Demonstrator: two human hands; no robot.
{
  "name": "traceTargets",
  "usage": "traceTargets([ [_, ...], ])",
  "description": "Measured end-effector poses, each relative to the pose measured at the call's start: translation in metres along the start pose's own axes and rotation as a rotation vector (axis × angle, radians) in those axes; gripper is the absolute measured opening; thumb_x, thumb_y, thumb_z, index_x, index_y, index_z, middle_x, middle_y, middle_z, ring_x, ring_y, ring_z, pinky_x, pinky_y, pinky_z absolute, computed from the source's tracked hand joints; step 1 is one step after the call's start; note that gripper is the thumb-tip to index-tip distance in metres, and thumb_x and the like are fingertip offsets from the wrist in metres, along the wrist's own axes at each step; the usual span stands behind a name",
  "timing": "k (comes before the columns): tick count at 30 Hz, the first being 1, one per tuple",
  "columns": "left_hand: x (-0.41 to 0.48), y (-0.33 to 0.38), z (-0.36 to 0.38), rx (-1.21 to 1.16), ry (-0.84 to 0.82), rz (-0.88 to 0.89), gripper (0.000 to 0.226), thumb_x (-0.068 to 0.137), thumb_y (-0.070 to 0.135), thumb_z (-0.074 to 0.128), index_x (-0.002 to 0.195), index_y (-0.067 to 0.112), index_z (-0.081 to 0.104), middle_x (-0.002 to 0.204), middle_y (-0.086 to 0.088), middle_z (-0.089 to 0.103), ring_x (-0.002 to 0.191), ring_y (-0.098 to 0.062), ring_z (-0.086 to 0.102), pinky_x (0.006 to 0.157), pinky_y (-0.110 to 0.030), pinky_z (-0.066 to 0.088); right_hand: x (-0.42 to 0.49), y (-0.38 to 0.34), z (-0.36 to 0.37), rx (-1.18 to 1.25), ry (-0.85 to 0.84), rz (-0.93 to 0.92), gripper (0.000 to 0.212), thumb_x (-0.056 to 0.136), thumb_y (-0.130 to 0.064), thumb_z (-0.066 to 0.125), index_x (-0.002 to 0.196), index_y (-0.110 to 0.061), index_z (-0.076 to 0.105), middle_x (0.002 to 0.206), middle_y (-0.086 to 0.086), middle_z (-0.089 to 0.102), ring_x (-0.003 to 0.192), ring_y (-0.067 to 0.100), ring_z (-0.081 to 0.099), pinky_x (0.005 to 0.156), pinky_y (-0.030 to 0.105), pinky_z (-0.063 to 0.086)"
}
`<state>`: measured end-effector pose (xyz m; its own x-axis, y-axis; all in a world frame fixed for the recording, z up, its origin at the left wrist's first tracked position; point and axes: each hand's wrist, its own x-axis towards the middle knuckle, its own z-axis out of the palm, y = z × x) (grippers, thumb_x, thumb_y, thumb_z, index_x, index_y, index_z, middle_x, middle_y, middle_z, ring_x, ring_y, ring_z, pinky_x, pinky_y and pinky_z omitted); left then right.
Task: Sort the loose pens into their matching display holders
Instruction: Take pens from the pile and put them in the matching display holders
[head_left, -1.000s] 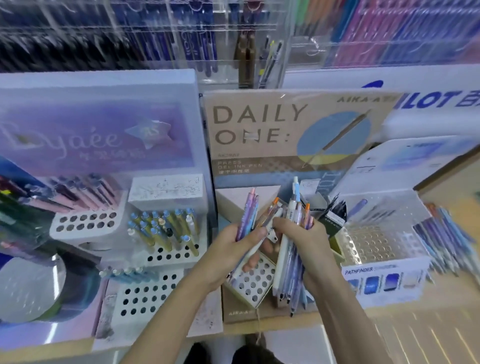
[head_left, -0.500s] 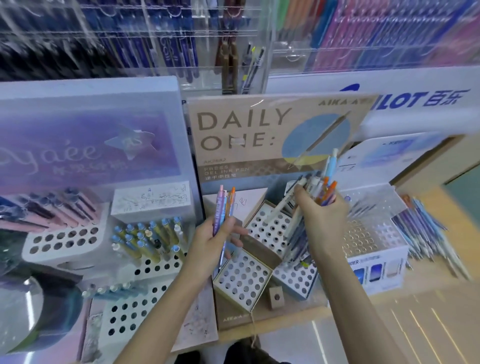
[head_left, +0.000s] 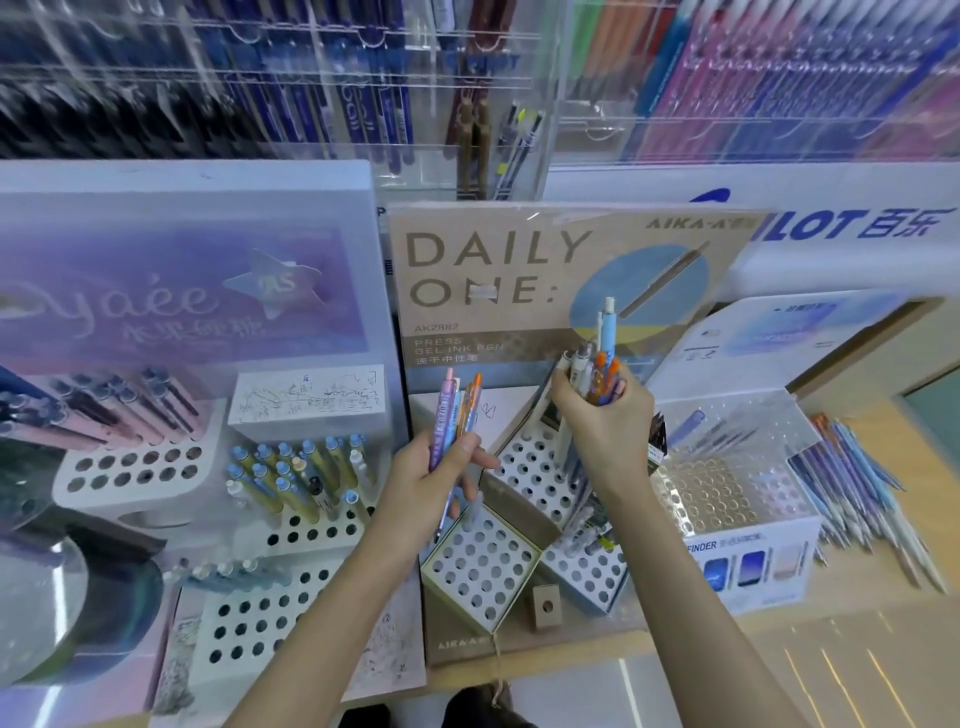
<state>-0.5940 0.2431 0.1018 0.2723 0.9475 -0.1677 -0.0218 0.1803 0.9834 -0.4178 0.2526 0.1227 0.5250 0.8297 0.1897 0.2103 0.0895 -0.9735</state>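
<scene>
My left hand (head_left: 427, 480) grips a few pens (head_left: 451, 410), purple, orange and blue, held upright over the cardboard "Daily One" holder (head_left: 480, 569) with its rows of round holes. My right hand (head_left: 602, 415) grips a thick bundle of pens (head_left: 595, 364), white, light blue and orange, their clicker ends pointing up. That bundle hangs above the white stepped holder (head_left: 535, 470) behind the cardboard box. Both hands are apart, about a hand's width from each other.
A clear acrylic "Pathfinder" holder (head_left: 727, 488) stands at the right, with a loose heap of pens (head_left: 857, 493) beside it. Left are a white holder with yellow-blue pens (head_left: 296, 467), a pink-pen holder (head_left: 130, 467) and a white perforated tray (head_left: 260, 613). Racks of hanging pens fill the back wall.
The hands came apart: my right hand carried the big bundle up and to the right, and my left hand kept a few pens over the cardboard holder. The view shifted slightly.
</scene>
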Motion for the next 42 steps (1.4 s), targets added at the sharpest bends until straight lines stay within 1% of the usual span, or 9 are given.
traceTargets([
  [7, 0.004, 0.005, 0.009, -0.053, -0.011, -0.005, 0.012, 0.096, 0.022, 0.052, 0.105, 0.019, 0.059, 0.084, 0.0, 0.073, 0.052, -0.004, 0.052, 0.041, -0.017, 0.041, -0.002, 0.003, -0.003, -0.057, -0.08, -0.01, 0.032, 0.082, -0.021, 0.071, 0.063, -0.028, 0.046, 0.052, -0.015, 0.044, 0.049, 0.002, 0.037, 0.051, 0.016, 0.035],
  [10, 0.006, 0.009, 0.015, -0.038, -0.033, 0.014, 0.014, 0.096, 0.023, 0.052, 0.107, 0.02, 0.059, 0.084, 0.0, 0.072, 0.051, -0.005, 0.052, 0.04, -0.019, 0.041, -0.009, 0.011, -0.01, -0.067, -0.093, 0.034, 0.029, 0.082, -0.025, 0.073, 0.066, -0.02, 0.048, 0.056, -0.004, 0.044, 0.053, 0.01, 0.039, 0.053, 0.026, 0.038],
  [15, 0.013, 0.017, 0.022, -0.016, -0.031, 0.007, 0.011, 0.095, 0.023, 0.053, 0.104, 0.018, 0.059, 0.079, 0.004, 0.072, 0.049, -0.004, 0.052, 0.041, -0.017, 0.041, -0.012, 0.001, -0.015, -0.036, -0.061, 0.062, 0.026, 0.081, -0.021, 0.072, 0.067, -0.021, 0.05, 0.057, -0.004, 0.045, 0.055, 0.011, 0.04, 0.056, 0.027, 0.038],
  [19, 0.009, 0.022, 0.02, -0.072, -0.035, -0.002, 0.028, 0.087, 0.037, 0.056, 0.099, 0.013, 0.065, 0.072, 0.005, 0.068, 0.046, -0.008, 0.053, 0.042, -0.018, 0.041, -0.016, -0.022, -0.023, 0.052, -0.107, 0.06, 0.024, 0.075, -0.03, 0.072, 0.074, -0.012, 0.057, 0.062, 0.011, 0.051, 0.057, 0.011, 0.047, 0.056, 0.021, 0.043],
  [22, 0.006, 0.024, 0.021, -0.148, -0.098, -0.024, 0.032, 0.078, 0.042, 0.061, 0.091, 0.014, 0.07, 0.066, 0.005, 0.063, 0.043, -0.01, 0.053, 0.042, -0.019, 0.042, -0.018, -0.035, -0.024, 0.207, -0.254, 0.166, 0.01, 0.079, -0.013, 0.074, 0.073, -0.015, 0.067, 0.062, 0.0, 0.062, 0.058, 0.008, 0.058, 0.056, 0.018, 0.049],
  [25, 0.004, 0.025, 0.021, -0.184, -0.171, -0.062, 0.027, 0.075, 0.041, 0.063, 0.082, 0.018, 0.074, 0.063, 0.002, 0.062, 0.043, -0.012, 0.054, 0.04, -0.02, 0.043, -0.021, -0.039, -0.02, 0.309, -0.385, 0.289, 0.022, 0.084, -0.007, 0.069, 0.066, -0.02, 0.07, 0.058, -0.003, 0.064, 0.052, 0.008, 0.06, 0.053, 0.018, 0.048],
  [34, 0.0, 0.022, 0.017, -0.201, -0.247, -0.078, 0.033, 0.079, 0.041, 0.063, 0.092, 0.011, 0.066, 0.064, 0.004, 0.056, 0.042, -0.006, 0.04, 0.04, -0.018, 0.036, -0.028, -0.038, -0.018, 0.386, -0.411, 0.363, 0.023, 0.085, -0.009, 0.069, 0.067, -0.021, 0.07, 0.059, -0.004, 0.062, 0.053, 0.011, 0.059, 0.053, 0.021, 0.049],
  [37, -0.003, 0.023, 0.017, -0.152, -0.277, -0.069, 0.041, 0.074, 0.04, 0.07, 0.094, 0.006, 0.061, 0.057, 0.007, 0.052, 0.041, -0.005, 0.039, 0.04, -0.017, 0.036, -0.031, -0.04, -0.017, 0.468, -0.409, 0.378, 0.022, 0.086, -0.011, 0.068, 0.066, -0.021, 0.069, 0.059, -0.003, 0.063, 0.053, 0.009, 0.06, 0.052, 0.02, 0.05],
  [42, -0.009, 0.025, 0.022, 0.059, -0.232, -0.041, 0.04, 0.061, 0.039, 0.083, 0.085, 0.013, 0.063, 0.049, 0.012, 0.047, 0.042, -0.002, 0.041, 0.042, -0.016, 0.036, -0.036, -0.043, -0.017, 0.531, -0.368, 0.419, 0.016, 0.08, -0.027, 0.069, 0.064, -0.023, 0.069, 0.063, 0.0, 0.066, 0.056, 0.012, 0.064, 0.052, 0.022, 0.052],
])
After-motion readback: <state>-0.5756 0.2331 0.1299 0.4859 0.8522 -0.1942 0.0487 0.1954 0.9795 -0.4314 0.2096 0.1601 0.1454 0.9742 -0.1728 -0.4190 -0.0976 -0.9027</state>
